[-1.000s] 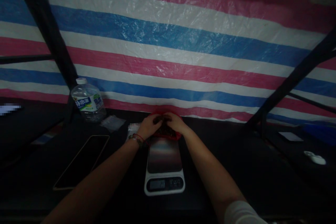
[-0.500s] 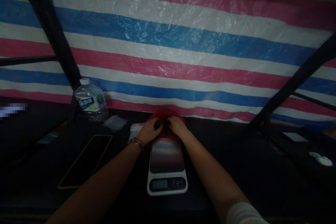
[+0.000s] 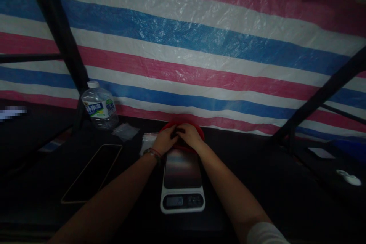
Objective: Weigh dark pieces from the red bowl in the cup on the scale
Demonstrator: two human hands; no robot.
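Note:
A red bowl sits at the back of the table, right behind a white kitchen scale with a metal top and a small display. Both hands reach into the bowl. My left hand, with bracelets on the wrist, has its fingers curled at the bowl's left side. From the right, my right hand bends over the middle, fingertips close to the left ones. Whatever the fingers pinch is hidden beneath them; the bowl's inside is dark. Small clear plastic bags lie just left of the bowl.
A large clear bottle stands at the back left, with another clear plastic bag beside it. A phone lies left of my left forearm. Dark frame bars rise on both sides before a striped tarp.
My fingers have drawn together over the bowl, covering the brownish bits that showed between them. The right hand shifted slightly left and up. The scale stays put.

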